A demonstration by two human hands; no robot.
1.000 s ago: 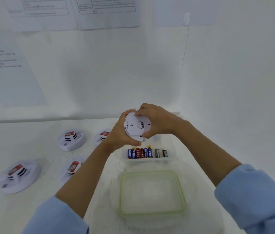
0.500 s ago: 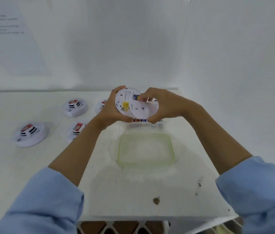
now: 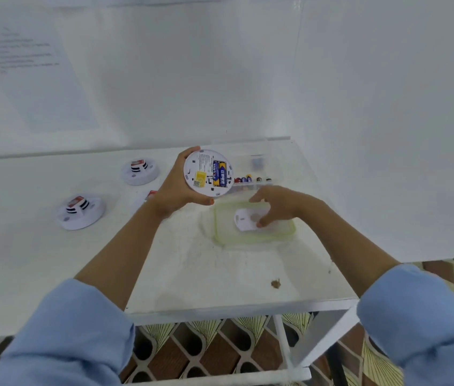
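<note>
My left hand (image 3: 174, 195) grips a round white smoke detector (image 3: 206, 174) above the table, its back turned to me. The open back shows blue batteries and a yellow label. The detector's white back cover (image 3: 245, 221) lies flat inside a clear container with a green rim (image 3: 216, 232). My right hand (image 3: 284, 204) hovers over that container with its fingers spread, and its thumb tip touches the cover.
A clear tray of loose batteries (image 3: 251, 179) sits behind the container. Two more smoke detectors (image 3: 140, 171) (image 3: 81, 211) stand on the white table at the left, and a third (image 3: 152, 194) is mostly hidden by my left wrist. White walls close the back and right.
The back cover came off the detector. My right hand carried it down into the green-rimmed container, while my left hand kept the detector raised, its batteries now exposed.
</note>
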